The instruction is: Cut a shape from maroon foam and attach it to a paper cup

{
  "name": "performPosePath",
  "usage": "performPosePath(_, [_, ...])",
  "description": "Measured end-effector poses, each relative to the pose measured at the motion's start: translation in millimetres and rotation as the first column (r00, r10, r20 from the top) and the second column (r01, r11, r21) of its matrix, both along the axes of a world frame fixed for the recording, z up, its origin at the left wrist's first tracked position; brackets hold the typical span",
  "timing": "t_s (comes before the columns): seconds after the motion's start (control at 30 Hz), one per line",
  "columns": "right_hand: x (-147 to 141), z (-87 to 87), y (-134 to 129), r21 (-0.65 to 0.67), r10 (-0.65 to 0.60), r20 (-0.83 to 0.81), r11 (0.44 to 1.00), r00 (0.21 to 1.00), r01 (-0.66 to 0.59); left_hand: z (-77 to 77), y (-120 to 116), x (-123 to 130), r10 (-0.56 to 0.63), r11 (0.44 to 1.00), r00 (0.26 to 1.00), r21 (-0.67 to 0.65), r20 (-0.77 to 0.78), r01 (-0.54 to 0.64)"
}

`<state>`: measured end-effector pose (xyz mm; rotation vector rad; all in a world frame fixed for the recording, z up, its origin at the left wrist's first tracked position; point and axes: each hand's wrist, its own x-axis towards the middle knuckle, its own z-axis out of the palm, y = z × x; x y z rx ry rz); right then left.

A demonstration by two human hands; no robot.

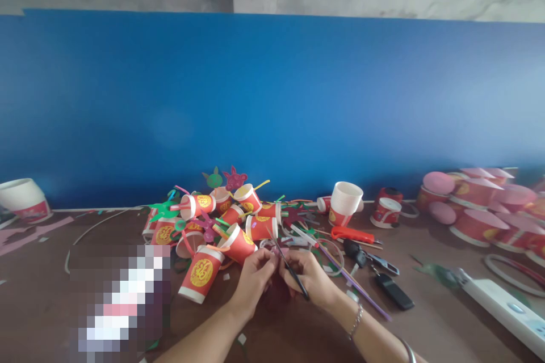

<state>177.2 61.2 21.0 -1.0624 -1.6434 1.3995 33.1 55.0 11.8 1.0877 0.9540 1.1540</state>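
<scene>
My left hand (pixel 256 273) is closed in a pinch low in the middle of the view. Between its fingertips and those of my right hand is a small reddish piece, mostly hidden. My right hand (pixel 310 277) is closed around a slim pointed tool with a black handle (pixel 294 279); its thin tip points up and left, and its exact kind is unclear. Just beyond my left hand lies a heap of red paper cups (pixel 201 273) with yellow emblems, several holding coloured strips. Green and pink animal cut-outs (pixel 214 178) top the heap.
At right are a white paper cup stack (pixel 346 198), an orange-red utility knife (pixel 353 234), keys with a black fob (pixel 394 290), a purple stick (pixel 370 291), a white power strip (pixel 502 309) and pink-topped cups (pixel 479 227). Another cup stack (pixel 23 199) stands left. A blue panel (pixel 255 96) rises behind.
</scene>
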Motion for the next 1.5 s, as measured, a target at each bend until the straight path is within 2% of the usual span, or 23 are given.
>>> performPosePath(0.1, [1.6, -1.6, 0.8, -0.023, 0.038, 0.038, 0.999, 0.999, -0.037, -0.3, -0.3, -0.7, 0.006, 1.000, 1.000, 0.003, 0.017, -0.006])
performPosePath(0.23, [11.7, 6.0, 4.1, -0.008, 0.054, -0.009, 0.999, 0.998, -0.054, -2.7, 0.0, -2.8, 0.032, 0.999, 0.998, -0.004, 0.055, -0.032])
performPosePath(0.5, [24.4, 21.1, 4.9, -0.114, 0.241, 0.047, 0.966, 0.970, -0.234, -7.9, 1.3, -4.5, -0.003, 1.000, 0.987, 0.002, 0.162, 0.003])
performPosePath(0.87, [23.0, 13.4, 6.8, -0.140, 0.278, 0.089, 0.954, 0.956, -0.264, -11.4, 1.4, -4.6, -0.083, 0.997, 0.970, 0.026, 0.229, 0.079])
performPosePath(1.07, [23.0, 12.6, 6.6, -0.172, 0.269, 0.089, 0.952, 0.959, -0.251, -14.4, 2.8, -5.0, -0.079, 0.997, 0.972, 0.029, 0.223, 0.075])
performPosePath(1.5, [26.6, 5.4, 8.6, -0.143, 0.287, 0.082, 0.951, 0.954, -0.274, -15.2, 3.6, -5.8, -0.080, 0.997, 0.971, 0.032, 0.226, 0.075])
